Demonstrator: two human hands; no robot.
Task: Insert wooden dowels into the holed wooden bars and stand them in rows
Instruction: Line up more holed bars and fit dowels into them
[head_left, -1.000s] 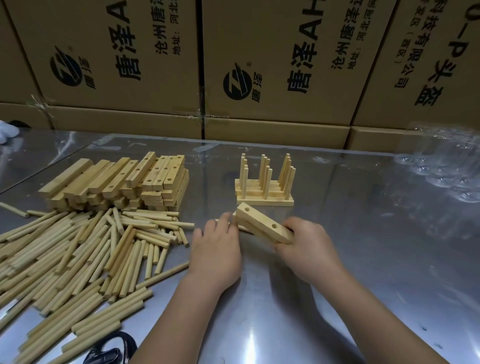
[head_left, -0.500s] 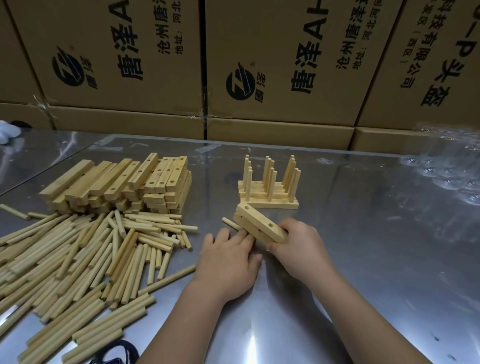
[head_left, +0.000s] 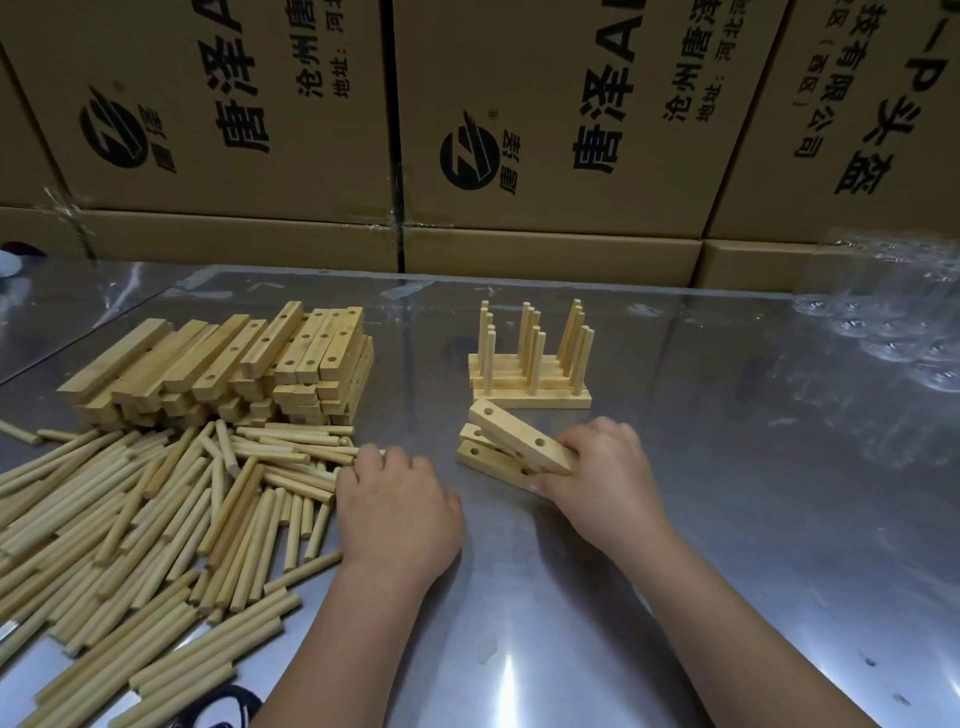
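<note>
My right hand (head_left: 602, 467) grips the near ends of a few holed wooden bars (head_left: 511, 435), the top one tilted up over the others. My left hand (head_left: 397, 506) lies palm down at the right edge of the loose dowel pile (head_left: 150, 525), its fingertips over the nearest dowels; whether it holds one is hidden. Behind the held bars stand finished bars with upright dowels (head_left: 530, 358), in close rows. A stack of empty holed bars (head_left: 228, 364) sits at the left rear.
Cardboard boxes (head_left: 545, 130) wall off the back of the shiny metal table (head_left: 727, 519). Clear plastic items (head_left: 893, 332) lie at the far right. A black cable (head_left: 223, 709) shows at the bottom edge.
My left hand has moved left, away from the bars to the edge of the dowel pile. My right hand keeps its hold on the bars.
</note>
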